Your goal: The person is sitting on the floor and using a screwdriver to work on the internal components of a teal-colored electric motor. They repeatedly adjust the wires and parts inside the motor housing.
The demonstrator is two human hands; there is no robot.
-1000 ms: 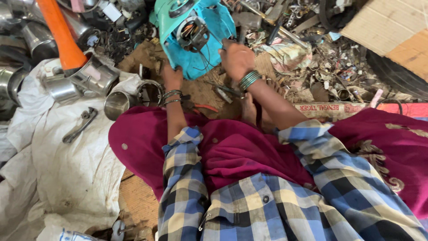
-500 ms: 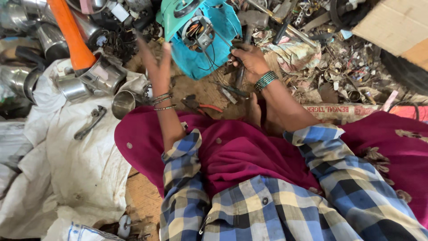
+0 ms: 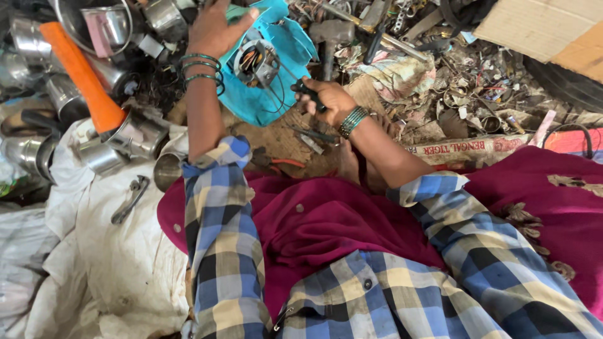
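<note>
A turquoise plastic appliance shell (image 3: 267,75) with an exposed motor (image 3: 256,61) and loose wires lies tilted on the ground ahead of me. My left hand (image 3: 217,28) is raised at its top edge, fingers spread and resting on the shell's upper rim. My right hand (image 3: 326,100) is closed around a dark-handled tool (image 3: 309,92) just right of the shell, its tip pointing toward the motor. Green bangles circle both wrists.
Steel cups and vessels (image 3: 129,135) and an orange cone-shaped piece (image 3: 85,78) lie at left. A spanner (image 3: 129,199) rests on a white sack (image 3: 107,251). A hammer (image 3: 330,37), scrap metal, cardboard (image 3: 546,31) and pliers (image 3: 286,163) crowd the ground.
My left hand has lifted from the ground side of the shell up to its top edge. My right hand has taken up the dark-handled tool. The shell has tipped toward the left.
</note>
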